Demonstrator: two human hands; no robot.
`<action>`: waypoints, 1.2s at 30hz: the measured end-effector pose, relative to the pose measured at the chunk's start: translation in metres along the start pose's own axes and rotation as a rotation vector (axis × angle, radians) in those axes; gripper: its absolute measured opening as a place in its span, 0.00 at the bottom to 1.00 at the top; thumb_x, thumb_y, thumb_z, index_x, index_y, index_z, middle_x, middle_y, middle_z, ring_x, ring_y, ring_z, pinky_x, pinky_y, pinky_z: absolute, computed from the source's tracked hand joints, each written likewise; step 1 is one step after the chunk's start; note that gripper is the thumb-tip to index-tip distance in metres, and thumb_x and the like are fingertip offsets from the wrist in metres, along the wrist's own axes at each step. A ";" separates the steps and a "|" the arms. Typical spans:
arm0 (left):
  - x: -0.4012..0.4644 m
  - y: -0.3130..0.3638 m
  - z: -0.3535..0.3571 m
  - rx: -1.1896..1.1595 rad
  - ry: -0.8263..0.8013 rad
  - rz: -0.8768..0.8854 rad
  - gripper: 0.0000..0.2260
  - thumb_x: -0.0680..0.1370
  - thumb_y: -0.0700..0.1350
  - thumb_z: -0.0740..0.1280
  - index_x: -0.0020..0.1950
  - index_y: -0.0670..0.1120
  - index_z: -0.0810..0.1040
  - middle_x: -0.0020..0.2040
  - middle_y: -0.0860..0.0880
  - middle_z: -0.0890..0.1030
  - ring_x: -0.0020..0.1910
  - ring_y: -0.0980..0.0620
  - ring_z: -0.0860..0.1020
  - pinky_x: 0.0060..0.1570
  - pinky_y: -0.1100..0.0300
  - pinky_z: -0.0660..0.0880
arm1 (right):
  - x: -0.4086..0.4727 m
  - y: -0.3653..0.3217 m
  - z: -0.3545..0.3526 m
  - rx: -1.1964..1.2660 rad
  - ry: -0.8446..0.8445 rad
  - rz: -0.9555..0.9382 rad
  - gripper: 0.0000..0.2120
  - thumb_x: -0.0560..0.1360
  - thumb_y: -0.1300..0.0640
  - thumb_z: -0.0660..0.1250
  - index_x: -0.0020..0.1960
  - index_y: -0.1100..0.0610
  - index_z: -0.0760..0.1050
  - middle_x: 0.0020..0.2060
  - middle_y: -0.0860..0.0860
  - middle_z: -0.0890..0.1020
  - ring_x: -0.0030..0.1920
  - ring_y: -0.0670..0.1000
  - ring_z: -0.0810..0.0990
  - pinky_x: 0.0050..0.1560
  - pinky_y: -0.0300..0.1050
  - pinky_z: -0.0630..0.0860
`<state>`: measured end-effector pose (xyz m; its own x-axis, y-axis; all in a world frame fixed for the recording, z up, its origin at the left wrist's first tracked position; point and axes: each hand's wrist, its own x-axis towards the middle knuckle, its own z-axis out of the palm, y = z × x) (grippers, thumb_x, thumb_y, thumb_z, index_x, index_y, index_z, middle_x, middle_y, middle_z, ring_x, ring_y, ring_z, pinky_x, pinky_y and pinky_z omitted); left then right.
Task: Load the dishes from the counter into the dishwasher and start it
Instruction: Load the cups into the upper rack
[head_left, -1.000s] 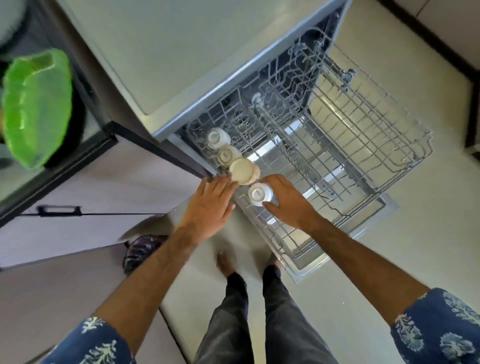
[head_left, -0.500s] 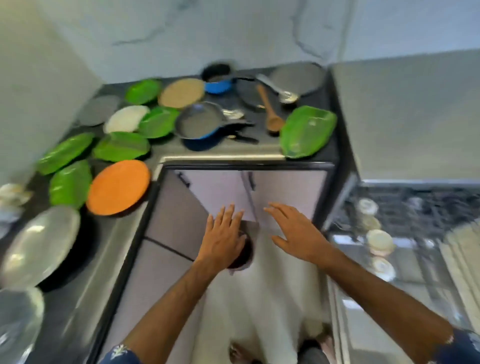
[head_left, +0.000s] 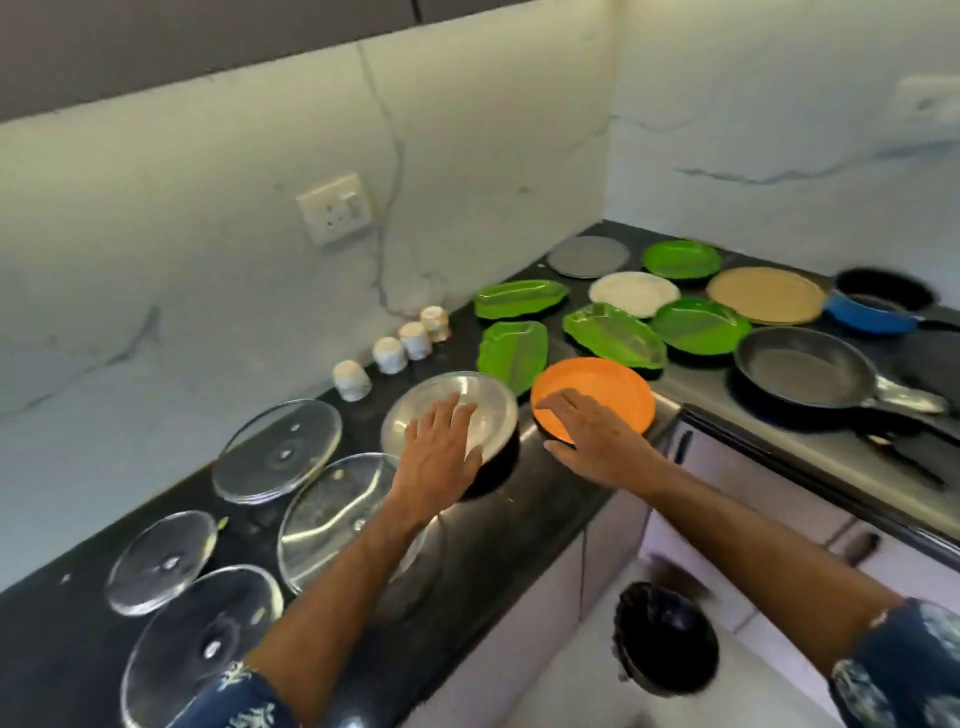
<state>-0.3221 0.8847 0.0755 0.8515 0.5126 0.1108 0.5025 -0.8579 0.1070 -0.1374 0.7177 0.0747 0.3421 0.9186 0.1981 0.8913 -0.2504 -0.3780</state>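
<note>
Left hand (head_left: 441, 457) lies flat, fingers straight, over the near rim of the steel plate (head_left: 457, 410); grips nothing. Right hand (head_left: 597, 441) is spread over the orange plate (head_left: 602, 395), thumb at its near edge; whether it touches is unclear. Both plates sit at the table (head_left: 519, 519) front edge by the inner corner, steel plate just left of the orange plate. Bare table strip runs nearer than the orange plate. Behind the orange plate: green leaf-shaped plates (head_left: 613, 338), tight. Left of it: four upturned cups (head_left: 389, 354) along the wall, glass plates (head_left: 278, 449) crowding further left. Right: frying pan (head_left: 810, 369), handle overhanging.
</note>
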 end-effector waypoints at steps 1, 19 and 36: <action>0.004 -0.016 -0.003 -0.002 0.005 -0.031 0.27 0.76 0.54 0.62 0.74 0.47 0.67 0.77 0.43 0.65 0.74 0.41 0.66 0.69 0.42 0.67 | 0.021 -0.005 0.005 0.016 -0.015 -0.019 0.25 0.75 0.52 0.69 0.70 0.52 0.68 0.65 0.53 0.73 0.63 0.58 0.74 0.58 0.56 0.73; 0.088 -0.165 -0.024 -0.020 -0.040 -0.647 0.24 0.79 0.54 0.62 0.74 0.48 0.66 0.71 0.47 0.71 0.68 0.45 0.71 0.66 0.44 0.71 | 0.336 -0.036 0.098 -0.071 -0.378 -0.441 0.23 0.75 0.52 0.66 0.67 0.56 0.67 0.63 0.55 0.71 0.62 0.59 0.73 0.58 0.57 0.73; 0.066 -0.201 0.008 -0.095 -0.105 -0.733 0.25 0.81 0.53 0.61 0.77 0.49 0.63 0.77 0.47 0.65 0.75 0.46 0.65 0.74 0.46 0.62 | 0.404 -0.053 0.177 -0.325 -0.341 -0.401 0.25 0.77 0.45 0.65 0.70 0.55 0.67 0.68 0.53 0.71 0.65 0.58 0.70 0.62 0.53 0.69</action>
<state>-0.3659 1.0910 0.0528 0.3148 0.9421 -0.1158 0.9361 -0.2879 0.2023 -0.0991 1.1556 0.0149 -0.1053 0.9930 -0.0528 0.9942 0.1038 -0.0289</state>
